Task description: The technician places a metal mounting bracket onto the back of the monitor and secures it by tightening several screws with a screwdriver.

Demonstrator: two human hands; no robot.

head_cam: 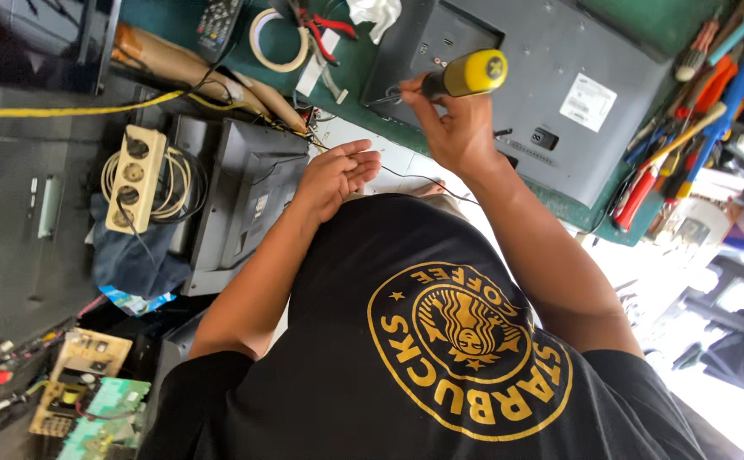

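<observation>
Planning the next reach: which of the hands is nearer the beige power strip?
Left. The left hand lies open to the right of the power strip; the right hand is farther right, gripping a yellow-handled screwdriver.

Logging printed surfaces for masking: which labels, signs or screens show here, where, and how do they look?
White sticker: rectangular, small dark print, on grey monitor back, right of the right hand.
Small label: pale, on second grey panel left of the left hand.
Shirt emblem: round, yellow on black.
</observation>
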